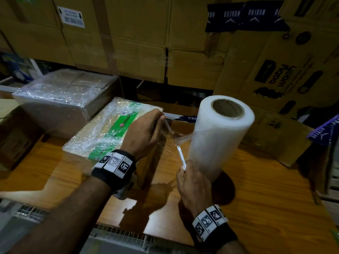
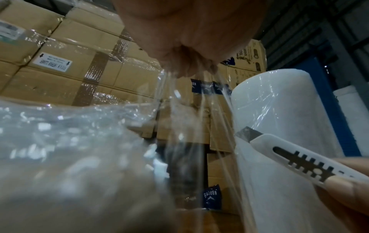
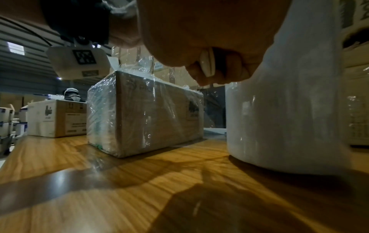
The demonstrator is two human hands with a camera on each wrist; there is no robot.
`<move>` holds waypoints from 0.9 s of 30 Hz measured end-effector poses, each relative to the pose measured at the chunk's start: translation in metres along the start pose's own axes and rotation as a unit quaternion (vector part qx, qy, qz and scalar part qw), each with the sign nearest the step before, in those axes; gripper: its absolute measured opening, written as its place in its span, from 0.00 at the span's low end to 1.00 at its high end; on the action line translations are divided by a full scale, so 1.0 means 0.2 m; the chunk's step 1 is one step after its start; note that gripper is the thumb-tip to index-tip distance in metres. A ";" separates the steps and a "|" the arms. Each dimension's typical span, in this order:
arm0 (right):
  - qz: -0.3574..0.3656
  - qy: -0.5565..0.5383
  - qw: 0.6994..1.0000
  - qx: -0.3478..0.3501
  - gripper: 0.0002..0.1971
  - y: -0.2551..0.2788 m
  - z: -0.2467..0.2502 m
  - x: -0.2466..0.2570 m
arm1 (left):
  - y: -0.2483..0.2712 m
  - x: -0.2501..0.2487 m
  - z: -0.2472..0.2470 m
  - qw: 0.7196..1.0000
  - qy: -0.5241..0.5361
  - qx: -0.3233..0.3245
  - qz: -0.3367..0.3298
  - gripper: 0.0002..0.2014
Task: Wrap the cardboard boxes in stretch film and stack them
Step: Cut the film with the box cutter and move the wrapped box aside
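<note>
Left hand (image 1: 142, 132): we see it fisted tight round a gathered bunch of film (image 1: 169, 131), over the near-right corner of the box (image 1: 102, 132).
Film: pulled taut from that fist across to the roll (image 1: 220, 134); the other way it runs onto the box top.
Right hand (image 1: 194, 180): fingers curled round a white cutter (image 1: 181, 158), handle in the grip, tip pointing up & away from the palm.
Cutter: blade out, tip in the stretched film, btwn left fist & roll, just beside the roll's side.
Roll: upright on the table (image 1: 256, 189), right of both hands, touching the right hand's knuckle side.
Box: already filmed all over, green print showing thru, sits on the table under & left of the left fist.
2nd box (image 1: 62, 96): also filmed, behind-left of the first, near it; whether they touch we can't tell.
Cartons (image 1: 128, 43): stacked wall beyond the table, some under film.
</note>
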State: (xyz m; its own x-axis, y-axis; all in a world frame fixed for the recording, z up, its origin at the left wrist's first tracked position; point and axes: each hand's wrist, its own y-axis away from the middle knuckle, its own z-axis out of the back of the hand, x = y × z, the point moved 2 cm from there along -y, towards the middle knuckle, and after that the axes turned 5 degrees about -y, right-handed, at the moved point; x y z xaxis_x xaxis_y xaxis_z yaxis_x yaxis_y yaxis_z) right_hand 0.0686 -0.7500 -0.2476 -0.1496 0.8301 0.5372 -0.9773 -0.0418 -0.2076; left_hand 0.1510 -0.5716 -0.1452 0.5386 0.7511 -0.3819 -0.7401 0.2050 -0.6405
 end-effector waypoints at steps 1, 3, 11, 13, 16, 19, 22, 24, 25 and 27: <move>-0.003 0.000 1.000 0.006 0.08 0.00 -0.01 -0.01 | 0.01 0.00 0.00 1.000 -0.002 -0.002 0.003 0.11; -0.007 0.004 1.000 0.019 0.10 0.01 -0.02 -0.02 | 0.03 0.00 0.00 1.000 0.001 -0.010 0.007 0.11; -0.030 0.025 0.998 0.040 0.10 0.12 0.00 -0.09 | 0.09 0.04 -0.01 0.994 0.060 -0.046 0.081 0.13; -0.021 0.004 1.000 0.020 0.11 0.16 0.01 -0.10 | 0.08 0.06 0.01 0.993 0.069 -0.052 0.077 0.13; 0.026 -0.044 0.996 -0.068 0.08 0.16 0.07 -0.03 | 0.10 0.07 0.03 0.994 0.069 -0.041 0.069 0.13; 0.080 -0.047 0.989 -0.116 0.10 0.06 0.13 0.09 | 0.12 0.08 0.03 0.993 0.079 -0.045 0.077 0.13; 0.098 -0.019 0.989 -0.110 0.09 -0.05 0.13 0.18 | 0.12 0.07 0.03 0.992 0.087 -0.051 0.077 0.14; 0.093 0.010 0.992 -0.087 0.08 -0.09 0.08 0.18 | 0.12 0.07 0.04 0.993 0.084 -0.050 0.073 0.14; 0.080 0.019 0.994 -0.074 0.09 -0.10 0.05 0.16 | 0.12 0.07 0.04 0.993 0.079 -0.049 0.068 0.14; 0.032 0.032 0.998 -0.049 0.10 -0.08 -0.01 0.10 | 0.11 0.06 0.05 0.993 0.076 -0.055 0.067 0.13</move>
State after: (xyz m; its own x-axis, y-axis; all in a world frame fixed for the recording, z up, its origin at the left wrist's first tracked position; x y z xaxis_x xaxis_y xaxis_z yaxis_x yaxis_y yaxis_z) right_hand 0.0822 -0.7315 -0.2356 -0.1983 0.8617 0.4671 -0.9461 -0.0438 -0.3209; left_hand 0.1366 -0.5512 -0.1577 0.4998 0.6613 -0.5593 -0.7646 0.0337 -0.6436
